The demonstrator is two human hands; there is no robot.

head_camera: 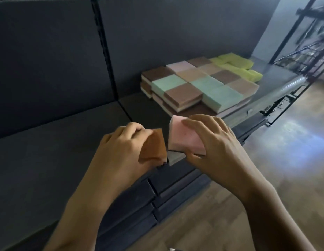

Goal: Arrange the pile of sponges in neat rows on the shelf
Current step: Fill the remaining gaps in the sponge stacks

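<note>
My left hand [121, 144] grips an orange-brown sponge [154, 147], tilted, just above the front of the dark shelf [70, 154]. Right beside it, my right hand [212, 140] holds a pink sponge [183, 136] with a grey underside, fingers curled over its top and thumb below. The two sponges nearly touch. Farther back on the shelf, brown, mint-green, pink and tan sponges [199, 84] lie in stacked rows. Behind them sit yellow-green sponges [235, 67].
A dark back panel [48, 60] with a vertical slotted post [103, 48] rises behind the shelf. Lower shelf edges [166, 200] step down below my hands. A wooden floor [266, 142] and a black metal rack [311, 42] lie to the right.
</note>
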